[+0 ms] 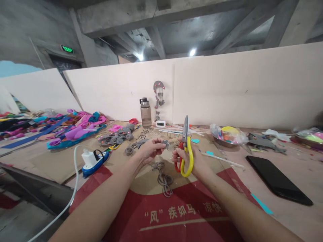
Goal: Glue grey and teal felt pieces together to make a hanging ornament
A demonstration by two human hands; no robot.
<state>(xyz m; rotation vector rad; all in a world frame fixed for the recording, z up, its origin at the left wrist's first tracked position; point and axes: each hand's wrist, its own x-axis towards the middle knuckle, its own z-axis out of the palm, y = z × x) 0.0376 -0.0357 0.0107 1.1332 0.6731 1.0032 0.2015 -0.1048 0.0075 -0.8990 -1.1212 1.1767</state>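
My left hand [152,149] is closed in a pinch on a small grey felt piece [166,144] above the cardboard. Scissors [186,148] with one red and one yellow handle sit in my right hand [181,155], blades pointing up and away; the fingers wrap around the handles. Grey cord [164,181] lies in loose loops on the cardboard below and between my hands. Just beyond them are several thin pins [172,145], partly hidden. To the left of my left hand there is a pile of grey felt pieces [116,136].
A water bottle [145,114] and a small digital clock [160,124] stand by the white partition, where a grey felt hanging ornament [159,97] hangs. At right lie a black phone [277,179] and a bowl [224,141] of wrapped materials. A blue power strip [95,164] sits at left.
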